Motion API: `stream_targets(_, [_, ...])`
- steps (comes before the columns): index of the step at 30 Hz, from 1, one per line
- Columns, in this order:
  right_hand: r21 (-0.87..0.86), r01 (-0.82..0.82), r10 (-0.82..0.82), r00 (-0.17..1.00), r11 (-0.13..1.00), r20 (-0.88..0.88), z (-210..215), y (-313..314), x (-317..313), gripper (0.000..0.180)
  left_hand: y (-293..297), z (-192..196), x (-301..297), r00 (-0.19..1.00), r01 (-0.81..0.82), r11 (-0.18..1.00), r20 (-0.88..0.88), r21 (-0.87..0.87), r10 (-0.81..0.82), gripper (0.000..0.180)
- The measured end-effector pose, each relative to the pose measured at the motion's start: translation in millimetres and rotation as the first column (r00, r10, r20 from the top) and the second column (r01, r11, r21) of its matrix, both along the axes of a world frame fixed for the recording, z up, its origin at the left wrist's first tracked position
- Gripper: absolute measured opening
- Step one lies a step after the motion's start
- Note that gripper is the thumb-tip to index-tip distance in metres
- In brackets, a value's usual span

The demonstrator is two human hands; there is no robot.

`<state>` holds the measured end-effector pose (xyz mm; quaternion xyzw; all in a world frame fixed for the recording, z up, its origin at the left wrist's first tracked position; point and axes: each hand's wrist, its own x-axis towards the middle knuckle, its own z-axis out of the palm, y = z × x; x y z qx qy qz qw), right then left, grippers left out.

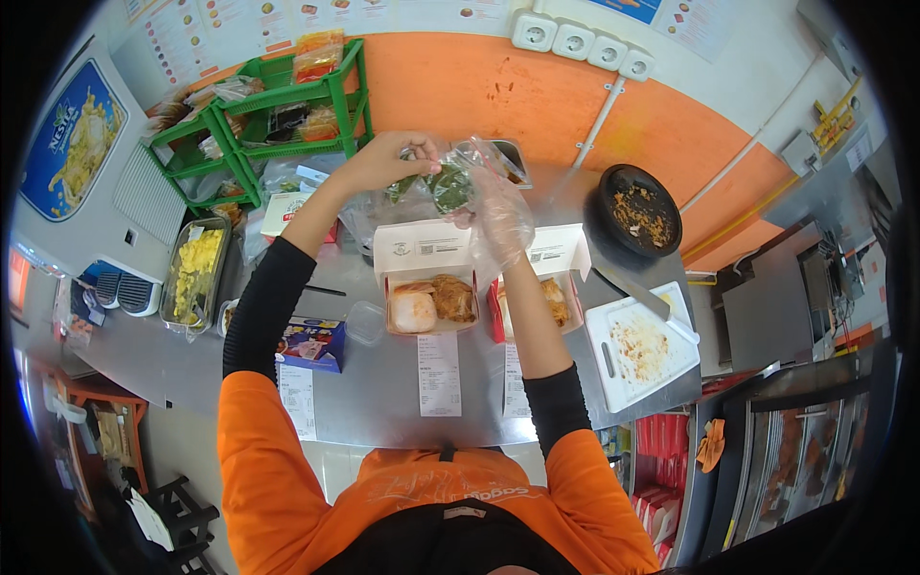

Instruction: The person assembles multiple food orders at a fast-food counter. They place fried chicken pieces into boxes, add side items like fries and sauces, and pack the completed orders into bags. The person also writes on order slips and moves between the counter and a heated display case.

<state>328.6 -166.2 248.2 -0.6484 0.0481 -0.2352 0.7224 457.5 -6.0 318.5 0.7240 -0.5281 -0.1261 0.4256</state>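
Note:
My left hand, bare, grips the left side of a clear plastic bag of green leaves, held up above an open meal box. My right hand, in a loose clear plastic glove, holds the bag's right side with fingers at the greens. The box holds a round mound of rice and a piece of fried chicken. A second open box with fried food lies partly hidden behind my right forearm.
Paper receipts lie on the steel counter before each box. A white cutting board with a knife lies right, a black bowl of crumbs behind it. A tray of yellow food, a green rack and a blue box stand left.

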Motion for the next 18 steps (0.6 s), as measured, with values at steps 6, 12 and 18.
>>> stream_targets(6, [0.192,0.124,-0.066,0.957,0.973,-0.284,15,-16,-22,0.034,3,-12,2,0.993,-0.09,0.996,0.082,0.003,0.089,0.017])
stream_targets(12, [-0.299,-0.049,-0.065,0.931,0.953,-0.359,28,-37,-93,0.035,16,-52,42,0.972,-0.207,0.977,0.129,0.056,0.199,0.013])
stream_targets(18, [-0.821,-0.24,-0.363,0.807,0.519,-0.466,-39,-77,-136,0.027,34,-58,35,0.968,-0.18,0.98,0.19,0.081,0.162,0.01])
